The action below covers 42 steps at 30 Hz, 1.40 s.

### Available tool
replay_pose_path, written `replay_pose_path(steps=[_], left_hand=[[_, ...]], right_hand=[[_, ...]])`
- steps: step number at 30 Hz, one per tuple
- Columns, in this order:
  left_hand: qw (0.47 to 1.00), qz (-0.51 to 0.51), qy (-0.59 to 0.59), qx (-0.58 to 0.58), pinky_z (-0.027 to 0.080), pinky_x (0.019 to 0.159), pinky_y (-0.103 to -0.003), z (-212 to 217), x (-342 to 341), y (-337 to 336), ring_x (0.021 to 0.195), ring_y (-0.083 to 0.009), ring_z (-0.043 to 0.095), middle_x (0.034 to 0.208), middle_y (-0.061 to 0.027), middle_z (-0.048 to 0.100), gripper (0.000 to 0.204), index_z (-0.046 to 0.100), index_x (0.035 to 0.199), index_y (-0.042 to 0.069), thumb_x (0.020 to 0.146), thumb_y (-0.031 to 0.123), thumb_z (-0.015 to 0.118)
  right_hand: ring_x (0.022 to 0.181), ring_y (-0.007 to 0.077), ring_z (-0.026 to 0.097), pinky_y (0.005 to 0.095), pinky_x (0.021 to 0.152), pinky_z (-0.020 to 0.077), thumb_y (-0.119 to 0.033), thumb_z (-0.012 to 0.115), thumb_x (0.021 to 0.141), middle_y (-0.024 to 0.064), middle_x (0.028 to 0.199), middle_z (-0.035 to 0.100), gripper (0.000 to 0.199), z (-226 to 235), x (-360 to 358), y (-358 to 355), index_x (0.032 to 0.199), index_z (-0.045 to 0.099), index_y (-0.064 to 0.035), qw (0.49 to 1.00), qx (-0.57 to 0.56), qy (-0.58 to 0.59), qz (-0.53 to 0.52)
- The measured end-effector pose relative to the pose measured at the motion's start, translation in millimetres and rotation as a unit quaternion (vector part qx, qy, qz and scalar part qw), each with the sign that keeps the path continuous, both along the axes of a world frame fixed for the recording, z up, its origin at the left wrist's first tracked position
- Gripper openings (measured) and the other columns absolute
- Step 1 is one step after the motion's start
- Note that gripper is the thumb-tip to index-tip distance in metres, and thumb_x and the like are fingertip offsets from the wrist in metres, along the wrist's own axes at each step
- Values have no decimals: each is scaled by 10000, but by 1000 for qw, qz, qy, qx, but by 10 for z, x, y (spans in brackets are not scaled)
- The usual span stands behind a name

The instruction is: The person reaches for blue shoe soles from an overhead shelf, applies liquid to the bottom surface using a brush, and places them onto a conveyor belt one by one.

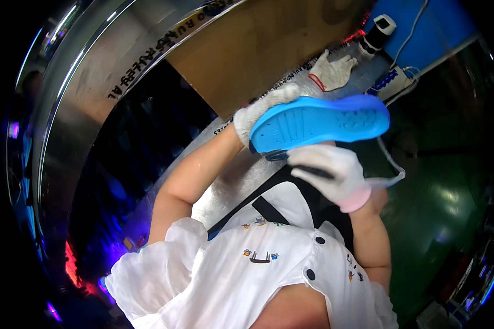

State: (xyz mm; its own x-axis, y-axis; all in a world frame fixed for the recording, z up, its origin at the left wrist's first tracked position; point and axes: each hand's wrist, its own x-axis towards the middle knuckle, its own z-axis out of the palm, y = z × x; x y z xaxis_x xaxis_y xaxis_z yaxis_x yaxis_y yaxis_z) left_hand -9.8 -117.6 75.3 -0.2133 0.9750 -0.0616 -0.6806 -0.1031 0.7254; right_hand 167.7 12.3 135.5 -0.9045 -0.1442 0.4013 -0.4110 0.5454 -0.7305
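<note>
A bright blue shoe sole point(318, 120) is held up in front of me, its flat underside toward the camera. My left hand point(263, 107), in a white knit glove, grips the sole's left end. My right hand point(332, 172), also gloved, is just under the sole, its fingers closed round a thin dark tool point(313, 171). The tool's tip reaches the sole's lower left edge. A pale cord point(391, 164) runs from that hand off to the right.
A spare white glove point(332, 71) lies on the metal bench point(230, 181) behind the sole. A brown board point(269, 44) leans beyond it. A black-and-white handheld device point(380, 30) rests by a blue surface point(439, 27). Curved shiny metal point(93, 71) fills the left; green floor point(444, 181) shows right.
</note>
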Motion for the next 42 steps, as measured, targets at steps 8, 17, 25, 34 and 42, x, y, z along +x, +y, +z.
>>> replay_pose_path(steps=[8, 17, 25, 34, 42], left_hand=[[986, 48, 142, -67, 483, 1019, -333, 346, -20, -18, 1165, -191, 604, 1290, -110, 625, 438, 599, 1309, 38, 974, 319, 595], [908, 31, 387, 160, 389, 1098, -374, 69, -319, -27, 1305, -255, 492, 1403, -124, 534, 499, 560, 1355, 71, 893, 201, 700], [877, 44, 461, 131, 402, 1118, -382, 205, -415, -115, 1385, -277, 451, 1509, -117, 455, 1039, 439, 1482, 109, 569, 217, 923], [990, -28, 71, -118, 549, 957, -332, 616, -390, -282, 1151, -237, 649, 1357, -131, 593, 557, 585, 1365, 77, 952, 450, 600], [986, 96, 103, -91, 634, 609, -472, 576, -237, -194, 812, -413, 727, 1104, -276, 680, 872, 598, 1310, 9, 824, 733, 571]], right_hand=[[893, 281, 713, 325, 815, 564, 21, 785, 746, 138, 1019, 725, 221, 93, 90, -54, 953, 726, -28, 997, -58, 7, -52], [847, 267, 714, 314, 762, 564, -27, 778, 751, 133, 1036, 732, 226, 111, 78, 79, 973, 735, -43, 994, -64, 38, -78], [785, 277, 698, 308, 702, 544, -55, 762, 763, 153, 1058, 727, 230, 212, 100, 204, 989, 727, -25, 994, 25, 73, -81], [626, 224, 627, 286, 595, 519, -56, 750, 733, 107, 1033, 739, 227, 361, 113, 326, 959, 731, -68, 979, 143, 117, -81], [630, 202, 598, 279, 585, 499, -21, 799, 672, 102, 998, 747, 301, 487, 165, 349, 966, 739, -47, 984, 117, 113, -71]])
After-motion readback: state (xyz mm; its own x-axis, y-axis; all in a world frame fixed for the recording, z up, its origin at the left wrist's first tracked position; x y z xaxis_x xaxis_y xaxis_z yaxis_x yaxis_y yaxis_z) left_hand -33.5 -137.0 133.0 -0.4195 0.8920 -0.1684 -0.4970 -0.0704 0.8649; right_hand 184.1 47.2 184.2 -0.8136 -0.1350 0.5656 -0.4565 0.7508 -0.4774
